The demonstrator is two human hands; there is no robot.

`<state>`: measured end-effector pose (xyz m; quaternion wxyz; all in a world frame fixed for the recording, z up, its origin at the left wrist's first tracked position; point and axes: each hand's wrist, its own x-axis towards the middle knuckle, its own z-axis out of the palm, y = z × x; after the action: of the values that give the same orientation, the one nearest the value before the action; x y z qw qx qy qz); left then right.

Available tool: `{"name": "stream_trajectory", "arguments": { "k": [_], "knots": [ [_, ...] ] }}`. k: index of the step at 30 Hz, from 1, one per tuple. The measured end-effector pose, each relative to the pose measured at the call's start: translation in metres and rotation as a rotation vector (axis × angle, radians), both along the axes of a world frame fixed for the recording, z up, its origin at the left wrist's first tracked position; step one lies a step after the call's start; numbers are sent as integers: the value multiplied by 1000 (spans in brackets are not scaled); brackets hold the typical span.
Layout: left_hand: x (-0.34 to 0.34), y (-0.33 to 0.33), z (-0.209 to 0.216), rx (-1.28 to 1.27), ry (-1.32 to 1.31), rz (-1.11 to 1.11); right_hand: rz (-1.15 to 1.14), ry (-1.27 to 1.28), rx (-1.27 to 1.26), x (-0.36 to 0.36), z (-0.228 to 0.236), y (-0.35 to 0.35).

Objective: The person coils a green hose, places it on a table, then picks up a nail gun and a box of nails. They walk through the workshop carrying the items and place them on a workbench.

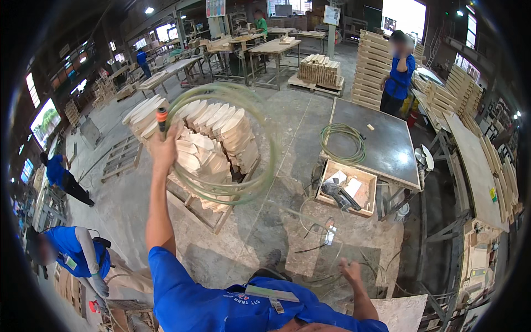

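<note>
My left hand (164, 148), raised over the stacked wood, is closed around a big coil of translucent green air hose (271, 149). An orange and black hose coupling (161, 117) sticks up from its fist. The coil's loops are smeared by motion. Low on the right, my right hand (349, 270) has its fingers curled at a strand of the hose; the grip itself is small and blurred. Beneath the coil, curved wooden pieces (235, 130) are piled on a wooden pallet (213, 218).
A second green coil (345, 144) lies on a dark-topped table (381, 141). Beside it, a wooden box (371, 191) contains a dark power tool (340, 193). Cables and a white tag (330, 235) lie on the floor. Co-workers stand at right (399, 77) and left (74, 252).
</note>
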<state>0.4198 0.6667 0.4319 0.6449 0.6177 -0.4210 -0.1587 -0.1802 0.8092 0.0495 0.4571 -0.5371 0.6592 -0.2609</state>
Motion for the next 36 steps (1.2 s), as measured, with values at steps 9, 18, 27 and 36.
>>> {"name": "stream_trajectory", "arguments": {
  "k": [9, 18, 27, 36],
  "knots": [
    [-26, 6, -10, 29, -147, -31, -205, -244, -7, 0, 78, -39],
    [-76, -8, -24, -184, 418, -159, -386, -1176, 28, 73, 148, -84],
    [-55, -29, -9, -826, 1135, -338, -245, -1535, 375, 109, 83, -44],
    [-124, -42, -56, -626, 1636, -147, -27, -1225, 253, 144, 140, -56]
  ]
}}
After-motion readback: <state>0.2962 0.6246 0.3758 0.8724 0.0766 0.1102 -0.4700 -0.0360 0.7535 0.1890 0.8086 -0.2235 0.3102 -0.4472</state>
